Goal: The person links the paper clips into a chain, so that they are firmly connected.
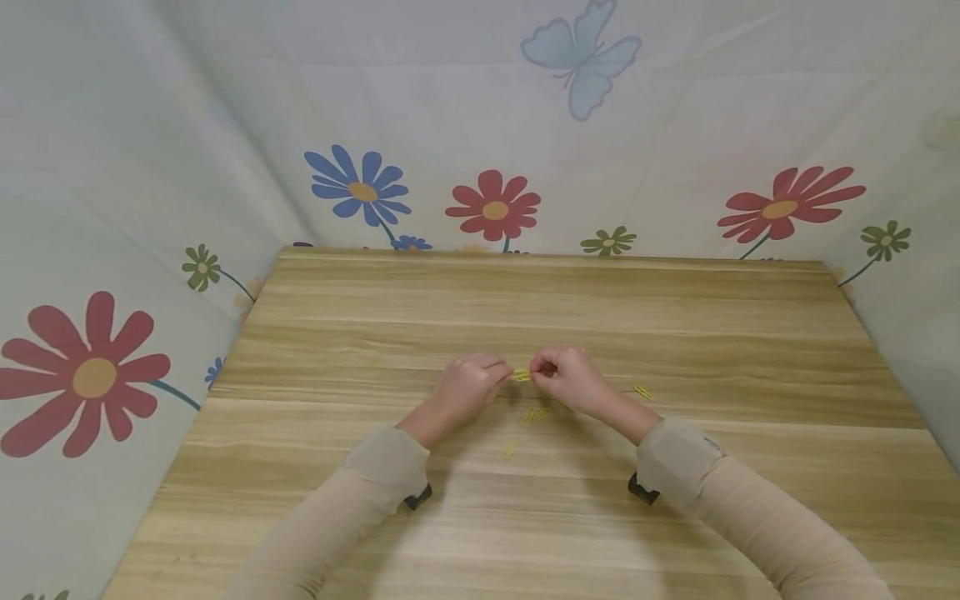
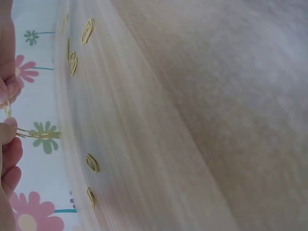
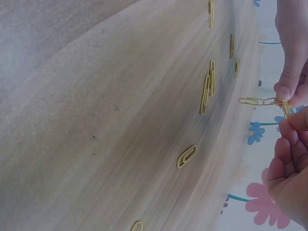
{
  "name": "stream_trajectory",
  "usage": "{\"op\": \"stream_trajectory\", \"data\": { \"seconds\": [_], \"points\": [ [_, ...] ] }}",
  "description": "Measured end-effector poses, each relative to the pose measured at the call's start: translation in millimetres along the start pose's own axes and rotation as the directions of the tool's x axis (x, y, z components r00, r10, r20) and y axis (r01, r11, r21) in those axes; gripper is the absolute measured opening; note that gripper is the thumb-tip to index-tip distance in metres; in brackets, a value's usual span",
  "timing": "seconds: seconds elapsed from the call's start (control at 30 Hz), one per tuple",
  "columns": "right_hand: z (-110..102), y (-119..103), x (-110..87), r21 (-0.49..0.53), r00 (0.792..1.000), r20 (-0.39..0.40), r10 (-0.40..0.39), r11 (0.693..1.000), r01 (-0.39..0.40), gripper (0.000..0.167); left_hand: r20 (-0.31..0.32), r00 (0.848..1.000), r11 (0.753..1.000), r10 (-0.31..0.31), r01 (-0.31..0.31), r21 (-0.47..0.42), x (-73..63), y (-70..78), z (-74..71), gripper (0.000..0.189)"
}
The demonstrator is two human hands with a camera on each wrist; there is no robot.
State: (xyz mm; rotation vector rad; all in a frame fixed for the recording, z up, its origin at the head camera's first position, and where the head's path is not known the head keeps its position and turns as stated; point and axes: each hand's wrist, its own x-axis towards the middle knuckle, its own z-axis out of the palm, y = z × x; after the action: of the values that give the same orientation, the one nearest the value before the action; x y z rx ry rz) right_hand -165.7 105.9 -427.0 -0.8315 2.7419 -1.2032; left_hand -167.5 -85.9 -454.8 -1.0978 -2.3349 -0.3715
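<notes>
Both hands meet above the wooden table. My left hand (image 1: 468, 387) pinches a yellow paper clip, from which linked paper clips (image 3: 250, 101) hang in a short chain. Close beside it, my right hand (image 1: 576, 382) pinches another yellow paper clip (image 3: 286, 109) between thumb and fingertips. The ends of the two clips meet at the left fingertips; whether they are hooked together is hidden. In the left wrist view the chain (image 2: 45, 135) dangles under the left thumb.
Several loose yellow paper clips lie on the table (image 1: 360, 308): one (image 1: 642, 391) right of the right hand, a pair (image 1: 531, 415) below the hands, another (image 1: 510, 451) nearer. Flower-printed cloth (image 1: 420, 108) rises behind the table and at its sides.
</notes>
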Motion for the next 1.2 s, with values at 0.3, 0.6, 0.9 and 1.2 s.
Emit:
{"op": "stream_trajectory", "data": {
  "seconds": [0.3, 0.6, 0.9, 1.2],
  "points": [
    [-3.1, 1.9, 2.0, 0.070, 0.997, 0.035, 0.062, 0.995, -0.065, 0.006, -0.022, 1.000, 1.000, -0.020, 0.020, -0.014, -0.9, -0.1, 0.6, 0.006],
    [-5.3, 3.1, 2.4, 0.125, 0.994, 0.068, 0.088, 0.987, -0.097, 0.006, -0.055, 0.998, 0.999, -0.020, 0.018, -0.037, -1.0, -0.8, 1.0, 0.008],
    [-5.1, 5.0, 2.6, 0.113, 0.994, 0.063, 0.086, 0.989, -0.092, 0.005, -0.072, 0.997, 0.999, -0.019, 0.015, -0.049, -1.1, -0.9, 1.0, 0.010],
    [-4.9, 5.2, 2.5, 0.116, 0.995, 0.058, 0.078, 0.990, -0.085, 0.006, -0.070, 0.997, 0.997, -0.035, 0.031, -0.065, -1.1, 0.2, 1.5, 0.009]
  ]
}}
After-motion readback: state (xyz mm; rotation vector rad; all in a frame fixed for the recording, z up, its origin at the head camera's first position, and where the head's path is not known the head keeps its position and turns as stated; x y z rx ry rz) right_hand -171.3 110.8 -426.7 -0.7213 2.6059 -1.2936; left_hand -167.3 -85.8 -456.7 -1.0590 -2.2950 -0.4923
